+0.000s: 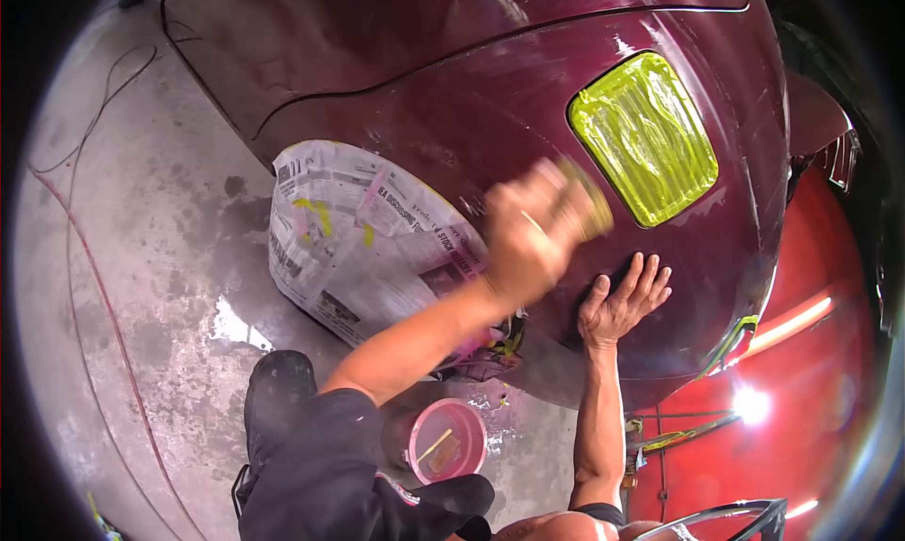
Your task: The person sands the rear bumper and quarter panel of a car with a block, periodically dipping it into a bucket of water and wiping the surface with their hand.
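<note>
My left hand [533,235], blurred by motion, is closed around a yellowish-brown pad [592,206] at the maroon car body panel [528,98]. Whether the pad touches the surface is hard to tell. Lower and to the right, my right hand [622,301] lies flat on the same panel with its fingers spread, holding nothing. A rounded rectangle covered in yellow-green tape [646,136] sits just above and right of the pad. Left of my left hand, printed newspaper [353,230] with pink and yellow smears covers a rounded part of the car.
A pink bucket [481,437] with a stick-like item inside stands on the stained concrete floor [198,305]. A thin reddish hose [108,305] runs along the floor at left. At right are a glossy red surface [811,371] and a bright lamp [751,405].
</note>
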A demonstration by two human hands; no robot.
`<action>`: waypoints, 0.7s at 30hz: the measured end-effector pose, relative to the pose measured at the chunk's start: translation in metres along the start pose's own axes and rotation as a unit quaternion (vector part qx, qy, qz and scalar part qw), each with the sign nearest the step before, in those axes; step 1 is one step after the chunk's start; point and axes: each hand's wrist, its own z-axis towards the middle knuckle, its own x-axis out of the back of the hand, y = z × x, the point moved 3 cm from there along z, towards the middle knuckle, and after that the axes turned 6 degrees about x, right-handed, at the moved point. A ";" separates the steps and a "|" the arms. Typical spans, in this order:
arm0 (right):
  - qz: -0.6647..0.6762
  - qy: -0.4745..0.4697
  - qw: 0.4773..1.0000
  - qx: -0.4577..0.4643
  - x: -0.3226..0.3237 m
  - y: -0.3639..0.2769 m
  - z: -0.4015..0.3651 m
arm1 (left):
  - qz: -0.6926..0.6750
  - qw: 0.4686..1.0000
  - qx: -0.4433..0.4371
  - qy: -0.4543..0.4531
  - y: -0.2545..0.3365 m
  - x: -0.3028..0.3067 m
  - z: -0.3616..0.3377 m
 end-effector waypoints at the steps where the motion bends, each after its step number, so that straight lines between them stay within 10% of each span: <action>1: 0.021 -0.003 1.000 -0.005 0.001 0.002 -0.002 | -0.092 0.992 -0.069 -0.058 0.018 -0.007 -0.025; 6: -0.025 -0.086 0.995 0.050 0.021 0.040 -0.027 | 0.188 0.981 -0.047 0.027 -0.084 0.031 0.060; 9: -0.046 -0.005 0.999 -0.003 0.002 0.059 -0.053 | 0.212 0.969 0.104 0.071 -0.113 0.036 0.062; 10: -0.042 0.002 0.999 -0.004 -0.003 0.058 -0.049 | 0.018 0.987 0.154 0.049 -0.092 0.020 0.039; 15: -0.037 -0.028 0.999 0.004 0.006 0.064 -0.058 | -0.033 0.989 -0.118 -0.079 -0.002 0.008 -0.015; 19: -0.043 -0.009 0.999 -0.005 0.000 0.057 -0.058 | 0.186 0.978 0.078 0.060 -0.135 0.041 0.066; 21: -0.050 -0.015 0.999 -0.012 0.003 0.058 -0.055 | 0.166 0.983 0.062 0.051 -0.095 0.034 0.055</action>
